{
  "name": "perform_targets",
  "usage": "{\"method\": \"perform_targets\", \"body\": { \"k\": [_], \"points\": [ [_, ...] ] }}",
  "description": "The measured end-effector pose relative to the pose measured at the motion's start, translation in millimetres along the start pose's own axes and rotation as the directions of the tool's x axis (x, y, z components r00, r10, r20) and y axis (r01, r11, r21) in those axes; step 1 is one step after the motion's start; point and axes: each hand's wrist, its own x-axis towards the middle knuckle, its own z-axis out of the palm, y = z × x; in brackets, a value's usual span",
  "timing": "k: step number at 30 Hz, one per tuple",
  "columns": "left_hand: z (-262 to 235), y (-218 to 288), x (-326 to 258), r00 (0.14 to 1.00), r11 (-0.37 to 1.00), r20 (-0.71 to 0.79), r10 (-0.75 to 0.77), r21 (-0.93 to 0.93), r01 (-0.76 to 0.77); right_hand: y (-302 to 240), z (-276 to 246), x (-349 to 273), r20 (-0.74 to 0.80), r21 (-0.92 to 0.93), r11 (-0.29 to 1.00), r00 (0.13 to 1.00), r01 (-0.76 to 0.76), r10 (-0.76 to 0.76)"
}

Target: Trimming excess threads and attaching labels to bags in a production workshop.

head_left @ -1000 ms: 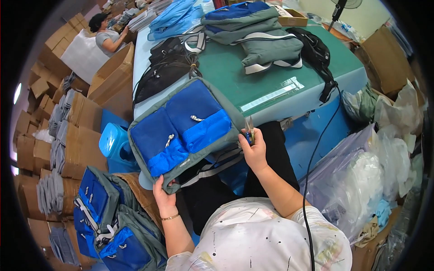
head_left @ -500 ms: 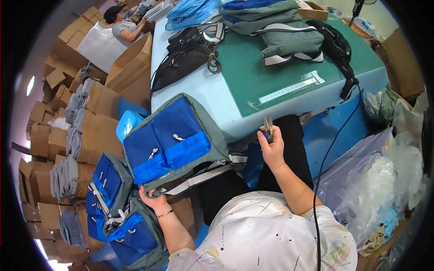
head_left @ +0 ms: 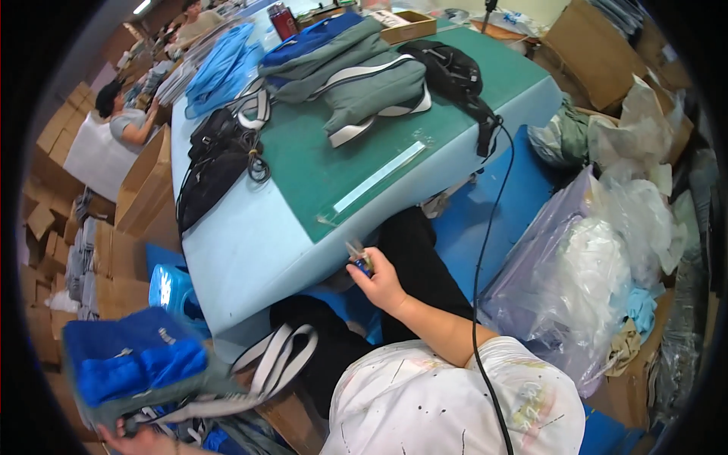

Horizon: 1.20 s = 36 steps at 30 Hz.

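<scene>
Two closed grips: right hand [head_left: 383, 282] around small snips [head_left: 359, 256], left hand [head_left: 144, 440] on blue bag [head_left: 133, 368].

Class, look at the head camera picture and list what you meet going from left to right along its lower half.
Blue and grey bag held by the left hand → white bag straps → right hand holding small snips → black cable → clear plastic sack.

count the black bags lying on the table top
2. One black bag lies near the table's left edge, beside coiled straps. The other black bag sits toward the far right, its strap hanging over the table edge. More may be hidden under the grey-green bags.
</scene>
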Motion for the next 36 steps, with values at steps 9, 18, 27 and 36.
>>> {"method": "perform_targets", "body": {
  "k": [9,18,27,36],
  "points": [
    [189.5,-63.2,-74.8,0.741,0.897,0.621,-0.257,0.438,-0.056,-37.4,0.3,2.1,0.075,0.155,0.984,0.994,-0.085,0.074],
    [249.5,-227.6,-243.7,0.211,0.529,0.507,-0.836,0.642,0.554,-64.3,-4.3,-22.4,0.189,0.296,0.934,0.971,-0.199,0.146],
    [259.1,-249.0,-237.5,-0.019,0.430,0.547,-0.837,0.679,0.595,-53.9,41.0,-3.2,0.043,0.203,0.971,0.992,-0.123,0.117],
    [200.8,-208.9,-217.5,0.300,0.392,0.952,-0.055,0.297,-0.871,-11.7,48.6,-0.1,-0.002,0.241,0.948,0.976,-0.209,0.216]
  ]
}}
